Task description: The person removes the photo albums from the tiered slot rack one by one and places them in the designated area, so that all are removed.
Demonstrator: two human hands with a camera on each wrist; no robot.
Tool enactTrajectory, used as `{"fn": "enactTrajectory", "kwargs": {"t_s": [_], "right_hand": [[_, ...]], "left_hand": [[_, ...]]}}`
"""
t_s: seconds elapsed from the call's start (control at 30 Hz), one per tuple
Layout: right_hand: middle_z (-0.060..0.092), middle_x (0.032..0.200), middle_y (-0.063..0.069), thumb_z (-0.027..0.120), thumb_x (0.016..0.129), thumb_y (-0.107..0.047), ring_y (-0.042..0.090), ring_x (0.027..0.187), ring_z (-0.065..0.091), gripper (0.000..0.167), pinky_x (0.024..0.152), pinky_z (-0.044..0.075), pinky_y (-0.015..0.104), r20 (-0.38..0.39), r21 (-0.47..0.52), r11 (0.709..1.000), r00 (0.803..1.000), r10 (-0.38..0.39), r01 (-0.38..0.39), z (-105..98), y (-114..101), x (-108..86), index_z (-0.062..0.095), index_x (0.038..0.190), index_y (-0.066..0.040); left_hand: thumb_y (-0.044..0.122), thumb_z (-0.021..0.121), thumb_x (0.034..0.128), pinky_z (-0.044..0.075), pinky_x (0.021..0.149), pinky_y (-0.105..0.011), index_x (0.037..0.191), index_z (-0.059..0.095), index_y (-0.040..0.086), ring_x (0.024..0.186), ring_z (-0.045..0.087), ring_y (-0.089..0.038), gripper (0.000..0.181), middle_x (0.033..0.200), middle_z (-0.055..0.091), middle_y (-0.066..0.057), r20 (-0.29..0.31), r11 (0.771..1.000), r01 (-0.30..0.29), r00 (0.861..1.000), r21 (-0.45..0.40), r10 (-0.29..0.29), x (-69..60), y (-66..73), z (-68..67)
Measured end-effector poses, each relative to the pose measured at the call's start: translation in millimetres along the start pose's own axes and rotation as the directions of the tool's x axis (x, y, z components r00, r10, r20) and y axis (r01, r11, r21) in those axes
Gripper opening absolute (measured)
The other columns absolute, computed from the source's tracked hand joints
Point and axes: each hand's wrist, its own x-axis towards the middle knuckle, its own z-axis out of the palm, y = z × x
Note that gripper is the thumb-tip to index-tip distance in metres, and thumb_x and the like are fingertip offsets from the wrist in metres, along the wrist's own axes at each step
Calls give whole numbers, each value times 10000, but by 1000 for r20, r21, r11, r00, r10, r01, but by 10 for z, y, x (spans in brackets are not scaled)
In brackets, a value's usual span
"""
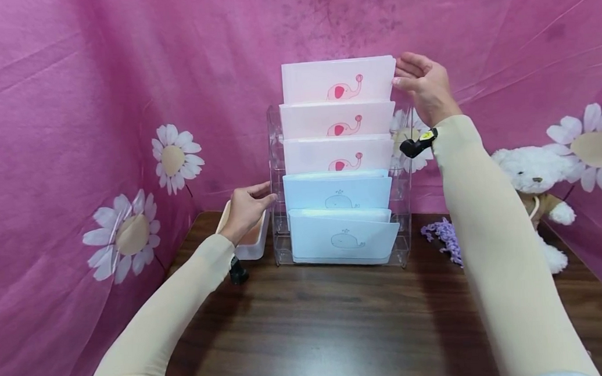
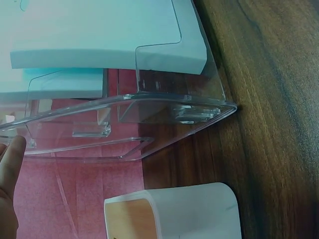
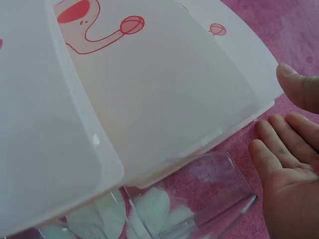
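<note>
A clear acrylic tiered rack (image 1: 282, 244) stands upright on the table. Its upper tiers carry pale pink elephant-print folders (image 1: 304, 86); pale blue whale-print folders (image 1: 310, 240) fill the lower ones. My left hand (image 1: 247, 210) touches the rack's left side with fingers fairly straight; in the left wrist view only part of that hand shows against the clear side panel. Up at the top right, my right hand (image 1: 427, 83) is beside the right edge of the highest pink folder. The right wrist view shows its thumb (image 3: 299, 89) at the folder's edge, the other fingers extended and apart from it.
Left of the rack sits a white bin (image 1: 255, 250), partly behind my left hand. A purple yarn-like bundle (image 1: 443, 237) and a white teddy bear (image 1: 533, 172) are on the right. Pink floral cloth (image 1: 219, 71) hangs around the dark wooden table (image 1: 311, 327).
</note>
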Motion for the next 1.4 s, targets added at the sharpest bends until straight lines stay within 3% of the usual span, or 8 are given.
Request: {"fn": "enactTrajectory", "kwargs": {"t_s": [0.27,0.47,0.53,0.63,0.83,1.1,1.2,1.4], "right_hand": [[631,1372,106,644,788,284,205,1112,641,700,731,634,216,-150,-56,997,988,41,-50,164,68,142,605,1390,-71],[687,1147,72,621,800,290,191,910,668,666,663,636,263,-177,-30,997,982,59,-65,264,143,183,638,1345,-92],[694,1095,56,622,797,293,182,889,668,678,669,635,263,-179,-42,997,982,61,-70,287,163,191,637,1345,-105],[695,1080,20,654,809,251,173,917,661,663,684,620,258,-180,-148,982,979,93,-120,322,175,193,650,1335,-152],[663,1143,-38,696,856,141,172,1020,625,607,712,595,270,-169,-370,899,968,183,-235,377,165,182,670,1311,-260],[664,1069,-32,727,854,102,176,963,635,449,663,596,268,-177,-399,888,969,172,-231,368,146,196,713,1193,-193],[680,1089,-28,746,847,84,190,985,652,437,728,612,303,-207,-383,895,965,160,-230,364,154,197,737,1177,-202],[710,1240,16,765,847,48,196,1052,672,487,1059,552,406,-250,-356,912,961,119,-205,376,171,172,735,1250,-224]], "left_hand": [[210,771,907,593,977,-336,1319,687,127,1183,694,-200,429,1310,708,-87,-30,999,8,1000,42,-7,-33,35,-27],[196,771,904,592,971,-324,1311,690,121,1196,684,-196,421,1312,703,-86,-41,998,10,999,56,-8,-38,15,-22],[189,771,903,588,977,-321,1306,692,109,1195,685,-200,418,1308,705,-92,-45,999,-3,999,51,6,-34,10,-20],[194,769,904,587,980,-325,1304,694,109,1200,683,-203,416,1307,706,-92,-49,998,-8,999,55,10,-39,5,-24],[212,767,911,573,1014,-343,1316,688,130,1257,651,-209,420,1332,694,-76,-46,998,28,999,61,-25,-74,-13,-46],[214,763,912,584,995,-338,1319,684,118,1212,680,-214,425,1323,700,-83,-53,999,-10,999,52,12,-55,-12,-46],[216,767,909,589,977,-317,1316,687,124,1188,693,-203,424,1302,711,-89,-61,999,-16,998,48,19,-46,-11,-36],[216,765,911,587,979,-308,1325,679,129,1186,694,-202,431,1303,709,-90,-65,999,-20,998,44,23,-63,-14,-14]]}}
